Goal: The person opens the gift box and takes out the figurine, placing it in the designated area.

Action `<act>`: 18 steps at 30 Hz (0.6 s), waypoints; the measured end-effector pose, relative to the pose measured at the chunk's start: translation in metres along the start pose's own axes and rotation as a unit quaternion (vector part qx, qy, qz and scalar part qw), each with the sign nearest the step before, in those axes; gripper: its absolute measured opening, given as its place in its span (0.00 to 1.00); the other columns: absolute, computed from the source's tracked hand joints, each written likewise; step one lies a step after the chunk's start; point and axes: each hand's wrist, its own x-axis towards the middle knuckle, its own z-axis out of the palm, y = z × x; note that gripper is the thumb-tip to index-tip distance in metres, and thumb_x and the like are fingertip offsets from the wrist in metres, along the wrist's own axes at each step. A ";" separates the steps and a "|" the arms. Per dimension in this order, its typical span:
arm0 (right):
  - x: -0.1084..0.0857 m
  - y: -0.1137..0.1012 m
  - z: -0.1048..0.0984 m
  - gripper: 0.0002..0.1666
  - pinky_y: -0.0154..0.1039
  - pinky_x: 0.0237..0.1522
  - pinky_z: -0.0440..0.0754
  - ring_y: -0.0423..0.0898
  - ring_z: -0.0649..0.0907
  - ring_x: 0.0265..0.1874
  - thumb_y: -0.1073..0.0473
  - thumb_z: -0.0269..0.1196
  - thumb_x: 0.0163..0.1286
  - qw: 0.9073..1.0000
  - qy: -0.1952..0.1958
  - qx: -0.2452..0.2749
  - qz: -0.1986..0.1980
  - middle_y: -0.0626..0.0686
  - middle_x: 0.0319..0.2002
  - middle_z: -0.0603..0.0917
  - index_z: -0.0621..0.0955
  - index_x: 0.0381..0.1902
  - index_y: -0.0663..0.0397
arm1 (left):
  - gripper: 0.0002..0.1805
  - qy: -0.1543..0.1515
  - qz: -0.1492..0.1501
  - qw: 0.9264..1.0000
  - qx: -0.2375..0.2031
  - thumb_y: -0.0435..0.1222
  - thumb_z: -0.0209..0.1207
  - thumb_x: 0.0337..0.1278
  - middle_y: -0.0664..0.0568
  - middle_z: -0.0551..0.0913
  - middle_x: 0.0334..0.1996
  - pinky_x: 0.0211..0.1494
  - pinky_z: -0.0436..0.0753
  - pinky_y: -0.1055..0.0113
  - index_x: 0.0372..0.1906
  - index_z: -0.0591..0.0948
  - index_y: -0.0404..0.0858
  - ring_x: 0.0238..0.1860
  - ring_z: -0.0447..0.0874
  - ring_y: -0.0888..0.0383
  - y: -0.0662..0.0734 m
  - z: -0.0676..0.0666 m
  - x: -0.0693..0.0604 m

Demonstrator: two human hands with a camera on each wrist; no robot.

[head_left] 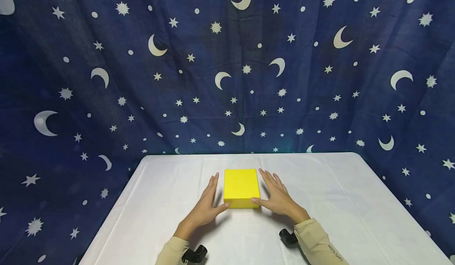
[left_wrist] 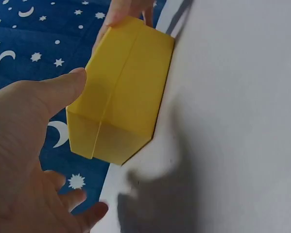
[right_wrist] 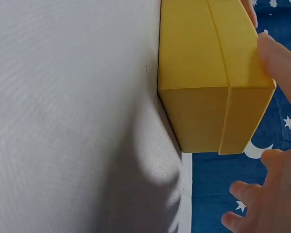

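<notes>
Yellow square lidded box [head_left: 241,184] sits on the white-draped table [head_left: 170,190] between the bare left hand [head_left: 206,206] and bare right hand [head_left: 279,198] — fingers extended and spread, thumbs by its near corners.

No legible txt, print [head_left: 335,252] on R sleeve [head_left: 315,236] too sm.

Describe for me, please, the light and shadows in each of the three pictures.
Head view: the box is vivid yellow, with soft shadows on the table beside the left hand and right hand; left wrist view: dimmer, a broad, soft-edged shadow on the table; right wrist view: greyish table, another broad shadow.
</notes>
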 end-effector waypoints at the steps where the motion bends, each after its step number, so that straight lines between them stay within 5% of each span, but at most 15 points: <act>1: 0.000 0.001 0.000 0.65 0.79 0.73 0.48 0.70 0.48 0.80 0.25 0.65 0.58 1.000 -0.010 0.011 0.000 0.62 0.82 0.52 0.47 0.83 0.37 | 0.57 -0.007 0.004 1.000 -0.010 0.52 0.65 0.63 0.41 0.41 0.83 0.79 0.54 0.32 0.83 0.39 0.50 0.82 0.44 0.36 0.000 0.000 0.000; 8: 0.002 0.003 0.004 0.62 0.72 0.75 0.60 0.64 0.63 0.77 0.34 0.68 0.62 0.994 -0.049 0.094 -0.022 0.59 0.78 0.64 0.48 0.83 0.43 | 0.47 -0.060 0.013 0.994 -0.095 0.41 0.57 0.73 0.37 0.46 0.82 0.72 0.75 0.50 0.82 0.40 0.38 0.78 0.58 0.35 0.000 0.002 0.003; 18: 0.009 0.004 0.005 0.60 0.59 0.69 0.76 0.59 0.81 0.63 0.42 0.71 0.64 0.985 -0.067 0.157 -0.005 0.63 0.73 0.71 0.53 0.81 0.56 | 0.35 -0.067 0.033 0.993 -0.091 0.34 0.48 0.78 0.33 0.56 0.78 0.72 0.75 0.48 0.79 0.47 0.26 0.71 0.72 0.39 0.002 0.006 0.004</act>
